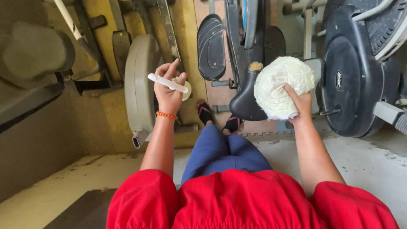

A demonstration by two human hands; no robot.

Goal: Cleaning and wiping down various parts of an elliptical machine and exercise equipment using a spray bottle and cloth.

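Observation:
My right hand (300,104) holds up a pale green half cabbage (280,85), its cut, layered face turned toward me, fingers gripping its lower right edge. My left hand (168,91), with an orange bead bracelet at the wrist, is raised at the same height and grips a white-handled knife or peeler (167,82) lying across the palm; a small pale piece sits behind the fingers. The two hands are well apart. Below them I see my blue trousers, red top and sandalled feet (205,112).
Exercise machines stand ahead: a dark elliptical with foot pedals (211,46) at centre, a black flywheel housing (356,76) at right, a beige housing (140,85) at left. A grey padded seat (34,55) is at far left. Concrete floor lies at right.

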